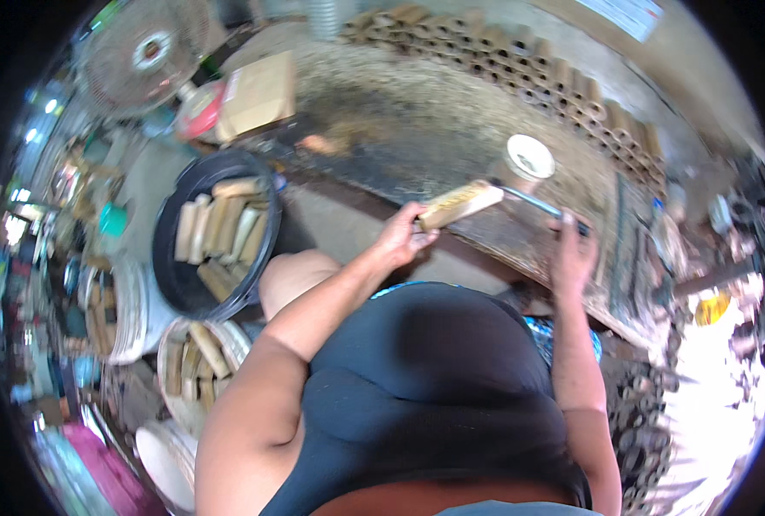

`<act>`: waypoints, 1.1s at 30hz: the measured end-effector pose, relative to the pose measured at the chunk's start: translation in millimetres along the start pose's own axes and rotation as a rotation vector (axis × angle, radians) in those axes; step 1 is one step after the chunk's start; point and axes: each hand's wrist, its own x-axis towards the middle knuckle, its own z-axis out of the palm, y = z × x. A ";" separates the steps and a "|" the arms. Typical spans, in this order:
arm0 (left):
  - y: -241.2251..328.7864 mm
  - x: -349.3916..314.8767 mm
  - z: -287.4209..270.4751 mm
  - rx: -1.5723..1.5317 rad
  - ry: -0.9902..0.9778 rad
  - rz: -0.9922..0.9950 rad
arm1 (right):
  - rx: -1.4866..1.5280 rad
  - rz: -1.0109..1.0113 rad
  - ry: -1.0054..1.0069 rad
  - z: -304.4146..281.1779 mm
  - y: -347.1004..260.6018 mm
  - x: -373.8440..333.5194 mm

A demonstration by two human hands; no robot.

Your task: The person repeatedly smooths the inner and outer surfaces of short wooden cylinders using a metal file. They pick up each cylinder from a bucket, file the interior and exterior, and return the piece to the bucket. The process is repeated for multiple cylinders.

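Observation:
My left hand (404, 235) is closed around one end of a tan, elongated piece (460, 205), which looks like a thick tube and is held at a slant above the front edge of the worktable (365, 163). In my right hand (574, 245) is a slim tool with a bluish-grey shaft (533, 201). Its dark tip meets, or nearly meets, the far end of the tan piece; blur keeps the kind of tool unclear. Just beyond the shaft stands a white cup (530, 158) with a pale rim; its contents cannot be made out.
Hollow tan tubes (520, 64) are stacked along the table's back. To the left, a black tub (165, 224) and a white bucket (236, 331) hold similar pieces. A cardboard box (258, 95) and a fan (146, 53) stand at the far left. More tubes (645, 430) lie at the lower right.

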 end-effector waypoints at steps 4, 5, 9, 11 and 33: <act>14.8 -3.3 -8.6 -0.027 0.033 0.039 | 0.108 0.021 0.032 -20.2 0.7 19.1; 22.1 -8.1 -12.7 -0.003 0.039 0.054 | 0.286 0.102 0.043 -25.0 2.5 25.7; 55.8 -48.1 -44.0 -0.031 0.083 0.144 | 0.566 0.166 0.032 -42.4 16.2 47.9; 75.3 -74.4 -65.1 -0.045 0.136 0.170 | 0.637 0.169 -0.021 -48.8 24.6 56.9; 124.0 -619.0 -369.7 0.323 1.360 0.551 | 0.635 0.200 -0.302 -20.2 27.1 89.3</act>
